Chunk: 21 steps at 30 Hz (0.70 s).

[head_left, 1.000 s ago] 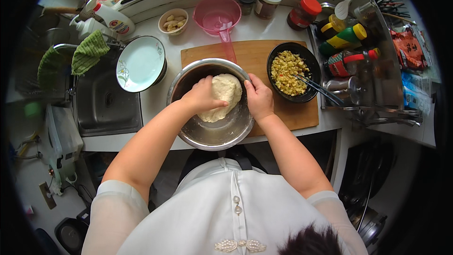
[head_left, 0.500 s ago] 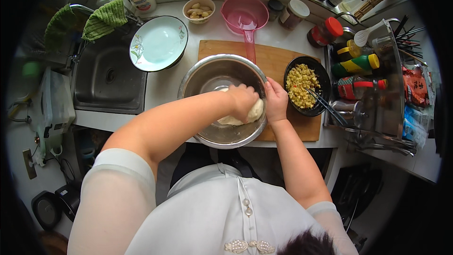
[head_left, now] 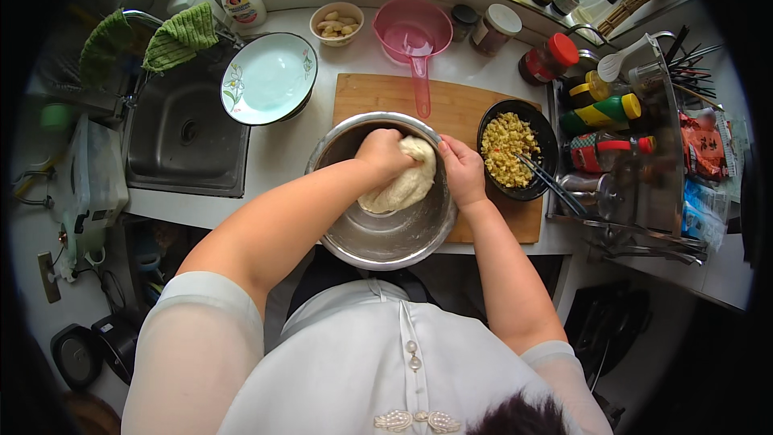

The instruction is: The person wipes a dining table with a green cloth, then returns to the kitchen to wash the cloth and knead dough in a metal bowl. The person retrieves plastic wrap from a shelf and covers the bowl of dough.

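A metal mixing bowl (head_left: 388,238) sits at the near edge of the wooden cutting board, tilted a little. In it, toward the far side, lies a pale lump of dough (head_left: 407,185). My left hand (head_left: 385,155) reaches into the bowl with its fingers closed on the dough; the fingertips are partly hidden by it. At the bowl's right rim, my right hand (head_left: 463,171) grips the edge, thumb on top. Just right of that hand stands a black bowl (head_left: 551,133) of chopped yellow food (head_left: 509,145), with dark chopsticks (head_left: 555,185) resting in it.
Beyond the bowl are the cutting board (head_left: 366,95), a pink ladle (head_left: 415,28) and a small bowl of pale pieces (head_left: 336,26). A floral plate (head_left: 270,76) stands beside the sink (head_left: 185,141). Bottles and jars fill the rack (head_left: 624,193) on the right.
My left hand and the dough have shifted left and toward the far side of the bowl. The bowl has come slightly nearer to me. My right hand remains on its rim.
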Tool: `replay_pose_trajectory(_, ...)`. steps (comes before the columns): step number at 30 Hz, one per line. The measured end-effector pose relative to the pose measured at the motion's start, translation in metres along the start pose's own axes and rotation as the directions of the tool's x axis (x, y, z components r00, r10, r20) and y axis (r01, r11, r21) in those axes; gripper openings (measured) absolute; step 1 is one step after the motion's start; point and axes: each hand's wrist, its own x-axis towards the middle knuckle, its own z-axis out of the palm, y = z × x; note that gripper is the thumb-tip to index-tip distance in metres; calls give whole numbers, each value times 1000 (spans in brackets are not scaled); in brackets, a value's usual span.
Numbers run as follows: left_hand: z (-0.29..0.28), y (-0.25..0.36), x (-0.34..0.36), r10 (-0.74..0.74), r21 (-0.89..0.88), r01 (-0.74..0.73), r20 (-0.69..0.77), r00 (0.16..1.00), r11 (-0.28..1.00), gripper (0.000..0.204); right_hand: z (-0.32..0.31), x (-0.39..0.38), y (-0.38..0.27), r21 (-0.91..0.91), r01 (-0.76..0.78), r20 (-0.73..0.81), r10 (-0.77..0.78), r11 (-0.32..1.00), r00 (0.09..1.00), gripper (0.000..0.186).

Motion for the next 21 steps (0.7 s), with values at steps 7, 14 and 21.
replay_pose_trajectory(7,-3,6,4,4,242,-32,114,994,970,37,11,-6,-1,105,51,-69,-44,993,997,27)
replay_pose_trajectory(14,14,34,-32,303,628,-635,561,770,450,26,13,-4,3,128,12,-77,-2,992,997,24)
replay_pose_trajectory(21,15,-9,-45,543,661,-673,449,709,332,22,16,2,18,272,29,-87,-6,962,996,23)
